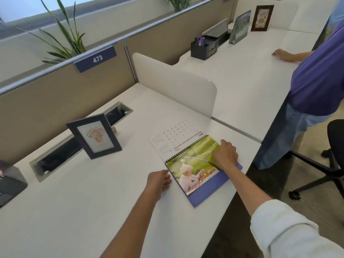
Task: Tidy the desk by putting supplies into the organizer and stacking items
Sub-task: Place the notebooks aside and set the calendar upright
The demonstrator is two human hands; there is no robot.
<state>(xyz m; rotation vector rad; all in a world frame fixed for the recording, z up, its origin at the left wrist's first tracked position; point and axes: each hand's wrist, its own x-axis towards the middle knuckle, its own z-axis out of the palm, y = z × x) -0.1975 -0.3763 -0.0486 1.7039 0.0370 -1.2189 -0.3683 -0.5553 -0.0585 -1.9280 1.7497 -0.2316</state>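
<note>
A spiral-bound desk calendar lies flat on the white desk, its green picture page and purple base toward me and a white month page folded out behind. My right hand rests on the picture page, fingers bent over the page's right part. My left hand hovers at the calendar's left edge, fingers apart, holding nothing. A dark picture frame with a flower print stands upright to the left.
An open cable trough runs along the partition. A dark object sits at the far left edge. On the neighbouring desk stand a black organizer with pens, a standing calendar and a framed picture. A person in purple and an office chair are on the right.
</note>
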